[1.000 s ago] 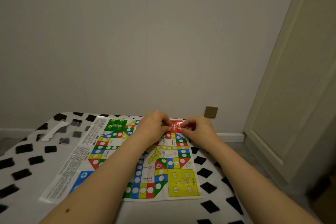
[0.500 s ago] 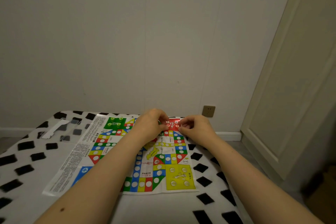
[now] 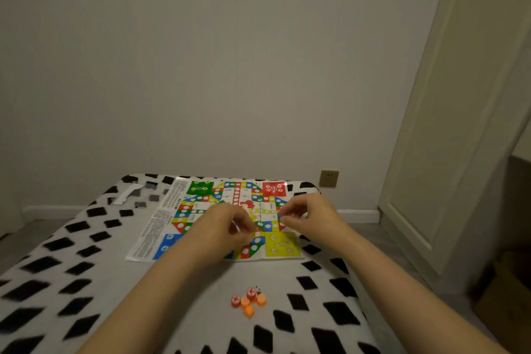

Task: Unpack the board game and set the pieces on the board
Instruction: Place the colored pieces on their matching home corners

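On the far left of the black-and-white patterned surface (image 3: 71,264) lies a clear plastic bag (image 3: 130,195). Right of it the paper game board (image 3: 230,210) lies flat, printed rules along its left edge. The left hand (image 3: 227,228) hovers above the board's near middle, fingers curled; blur hides whether it pinches anything. The right hand (image 3: 309,215) hovers over the board's right side, fingers likewise curled, its hold unclear. Red and orange pieces (image 3: 249,300) cluster near the viewer, well apart from both hands.
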Available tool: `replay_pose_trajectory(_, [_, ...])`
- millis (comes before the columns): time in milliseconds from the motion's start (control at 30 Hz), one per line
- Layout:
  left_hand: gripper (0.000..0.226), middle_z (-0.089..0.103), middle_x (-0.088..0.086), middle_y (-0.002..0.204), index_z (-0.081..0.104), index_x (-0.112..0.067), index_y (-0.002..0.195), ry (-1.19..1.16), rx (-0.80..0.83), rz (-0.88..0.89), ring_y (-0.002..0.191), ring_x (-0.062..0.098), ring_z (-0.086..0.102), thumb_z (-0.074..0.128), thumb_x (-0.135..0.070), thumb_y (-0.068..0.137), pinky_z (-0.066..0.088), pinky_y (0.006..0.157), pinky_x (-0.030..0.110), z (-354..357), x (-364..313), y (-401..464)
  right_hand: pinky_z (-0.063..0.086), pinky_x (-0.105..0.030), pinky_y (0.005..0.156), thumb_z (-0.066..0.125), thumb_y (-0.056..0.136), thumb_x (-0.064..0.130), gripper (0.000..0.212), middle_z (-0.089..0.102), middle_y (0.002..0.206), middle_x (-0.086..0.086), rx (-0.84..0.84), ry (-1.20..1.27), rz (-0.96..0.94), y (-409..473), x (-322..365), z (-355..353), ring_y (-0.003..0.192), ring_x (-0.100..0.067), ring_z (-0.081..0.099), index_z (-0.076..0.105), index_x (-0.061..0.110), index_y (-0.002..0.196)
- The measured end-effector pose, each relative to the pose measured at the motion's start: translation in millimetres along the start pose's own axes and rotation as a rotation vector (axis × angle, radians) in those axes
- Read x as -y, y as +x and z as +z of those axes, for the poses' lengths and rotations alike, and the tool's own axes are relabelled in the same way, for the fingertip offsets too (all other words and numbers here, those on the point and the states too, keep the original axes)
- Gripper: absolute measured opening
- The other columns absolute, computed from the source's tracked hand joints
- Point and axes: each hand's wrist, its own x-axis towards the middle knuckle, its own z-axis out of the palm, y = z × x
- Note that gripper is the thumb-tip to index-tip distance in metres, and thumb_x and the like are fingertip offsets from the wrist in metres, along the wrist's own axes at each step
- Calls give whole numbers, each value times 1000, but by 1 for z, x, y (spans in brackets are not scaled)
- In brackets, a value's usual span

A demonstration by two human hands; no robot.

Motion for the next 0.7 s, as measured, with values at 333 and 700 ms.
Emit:
replay_pose_trajectory(333, [10, 63, -17, 93, 65, -36, 91, -15, 9, -77, 87, -1, 56, 67, -32, 81, 43, 66, 13, -3, -3, -92, 44, -12, 67, 68, 83, 29, 15, 60, 92, 18, 241, -41, -162, -73, 33, 6, 85, 1, 56, 69, 27, 98])
replay_pose_trajectory(700, [10, 61, -15, 91, 67, -33, 87, -3, -10, -49, 86, 1, 56, 70, -28, 79, 45, 69, 15, 4, -12, -103, 38, -14, 69, 68, 81, 35, 19, 52, 93, 21, 290, -65, -188, -92, 44, 16, 89, 1, 49, 68, 28, 100])
